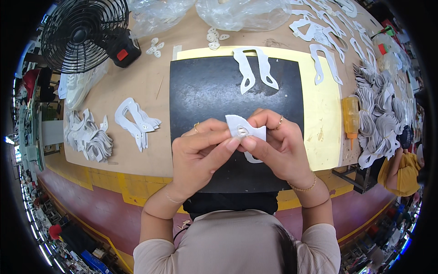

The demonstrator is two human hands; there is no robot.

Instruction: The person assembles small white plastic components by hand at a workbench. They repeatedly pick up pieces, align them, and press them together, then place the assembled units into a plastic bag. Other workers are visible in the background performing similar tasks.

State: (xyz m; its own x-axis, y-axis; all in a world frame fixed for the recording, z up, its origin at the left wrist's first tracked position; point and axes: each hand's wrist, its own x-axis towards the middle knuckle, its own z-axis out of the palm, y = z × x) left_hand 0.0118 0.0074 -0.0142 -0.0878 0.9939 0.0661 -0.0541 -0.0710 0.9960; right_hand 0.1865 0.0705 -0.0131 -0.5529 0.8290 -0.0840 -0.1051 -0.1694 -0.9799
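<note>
While the left hand [196,153] and right hand [282,144] pinch the white piece [235,122] between closed fingers [207,140], it seems light and bendable, best held by its edges.

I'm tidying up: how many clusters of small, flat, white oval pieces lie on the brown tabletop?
2. The left cluster lies right of the black wire-caged fan; the other cluster near the right-hand crumpled clear plastic bag. Others may be hidden underneath.

I see on my feed a thin white piece [235,121], slightly curved, pinched between the left hand [197,150] and right hand [284,148] above the black mat [200,98], well inside its side edges. A small pale oval [242,131] shows low on it.
</note>
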